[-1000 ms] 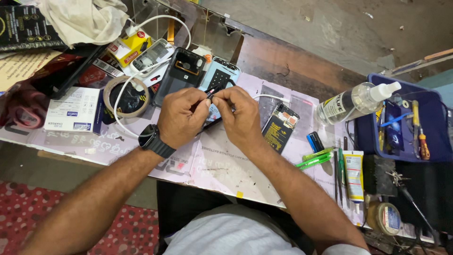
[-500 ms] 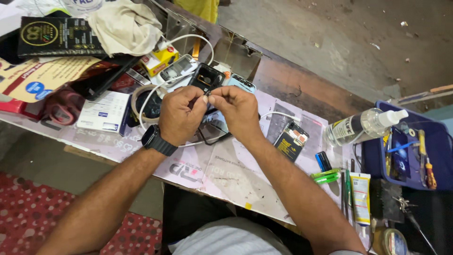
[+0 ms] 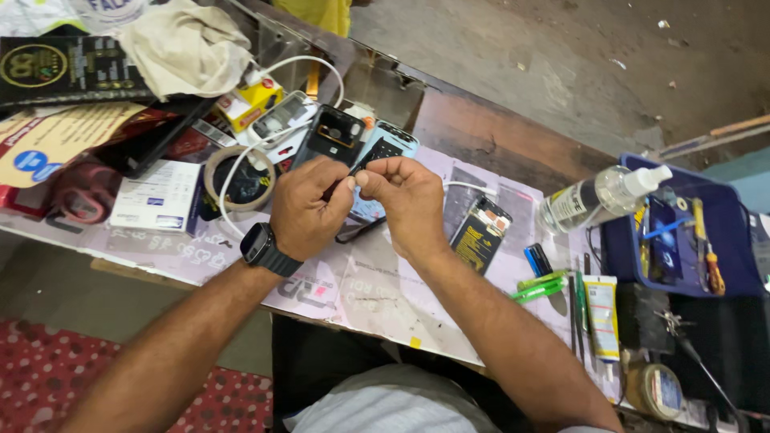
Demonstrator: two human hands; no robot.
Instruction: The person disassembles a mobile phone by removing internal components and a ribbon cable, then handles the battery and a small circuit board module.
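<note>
Both hands have lifted slightly off the table, left hand (image 3: 309,210) and right hand (image 3: 405,200) pinched closed on a small dark part (image 3: 353,178).

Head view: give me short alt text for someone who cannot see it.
Seen from above, the left hand and right hand meet fingertip to fingertip over an opened phone on a cluttered workbench, pinching something too small to make out. A roll of tape lies to the left, a clear spray bottle to the right.
</note>
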